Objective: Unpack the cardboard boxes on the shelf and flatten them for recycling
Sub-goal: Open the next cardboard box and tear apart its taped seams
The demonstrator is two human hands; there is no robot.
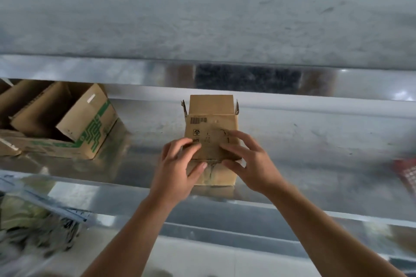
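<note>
Light: soft, even, fairly bright.
Glare: I see sheen on the metal shelf point(304, 141) right of the right hand point(252, 164).
Blur: smeared far left of the left hand point(176, 172); edges bow.

The person's left hand point(177, 168) and right hand point(249, 164) are bare, and so are both wrists. The left forearm point(135, 231) and the right forearm point(326, 227) are uncovered along all the length that shows below the front edge of the shelf point(315, 153). The fingers are slender with short nails. The left thumb's nail, just above that edge, shows most clearly. Blur softens the knuckles' finer detail.
</note>
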